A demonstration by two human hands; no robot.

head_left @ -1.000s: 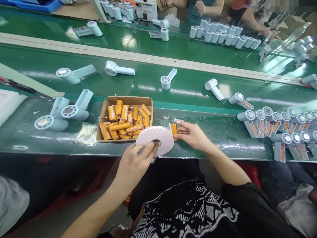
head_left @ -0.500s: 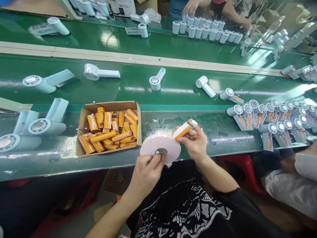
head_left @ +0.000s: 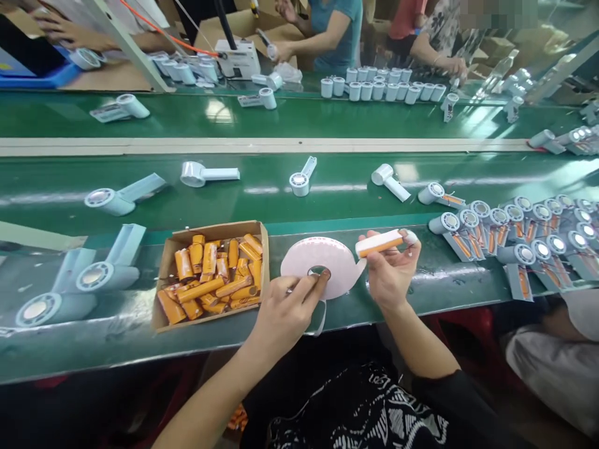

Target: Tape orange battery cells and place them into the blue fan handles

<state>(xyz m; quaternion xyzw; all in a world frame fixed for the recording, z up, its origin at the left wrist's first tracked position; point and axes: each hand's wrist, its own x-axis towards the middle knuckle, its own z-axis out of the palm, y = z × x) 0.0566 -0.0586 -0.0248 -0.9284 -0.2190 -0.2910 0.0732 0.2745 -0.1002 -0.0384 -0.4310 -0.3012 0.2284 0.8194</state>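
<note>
My left hand (head_left: 292, 305) grips a wide flat roll of white tape (head_left: 339, 265) at its centre hole. A loose strip hangs below the roll. My right hand (head_left: 393, 271) pinches an orange battery (head_left: 381, 244) with a white strip along its upper side. A short length of tape spans between the roll's right edge and the battery's near end. Left of the roll stands an open cardboard box (head_left: 161, 312) filled with several orange batteries (head_left: 201, 284), some bearing white strips.
Pale blue handheld fan bodies (head_left: 299, 181) lie spaced along the green conveyor (head_left: 262, 209). Many more, with orange batteries in their handles, crowd the right side (head_left: 519, 254). Two fan bodies (head_left: 96, 274) lie at left. Co-workers' hands (head_left: 452, 65) are busy across the line.
The roll and battery have moved slightly right relative to the box. The battery has turned closer to level, and tape now shows stretched between it and the roll. The view has tilted up.
</note>
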